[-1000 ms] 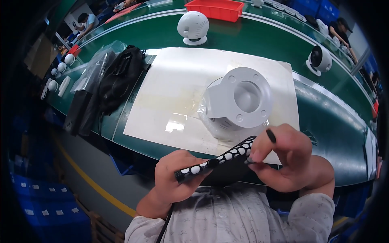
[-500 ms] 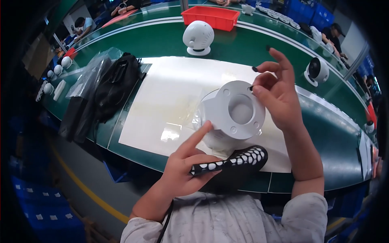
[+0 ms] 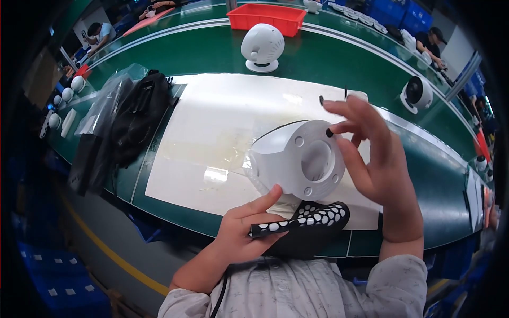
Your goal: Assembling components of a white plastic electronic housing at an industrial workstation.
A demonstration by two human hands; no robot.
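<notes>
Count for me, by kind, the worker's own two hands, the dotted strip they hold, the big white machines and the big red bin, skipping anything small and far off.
Hands: 2, left hand and right hand
Dotted strip: 1
White machines: 3, one on the board, one behind, one far right
Red bin: 1
Total: 7

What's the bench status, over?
Left hand gripping dotted black sheet, one finger at white device. Right hand at device's ring-shaped base. Nothing visibly blocking right hand.
</notes>
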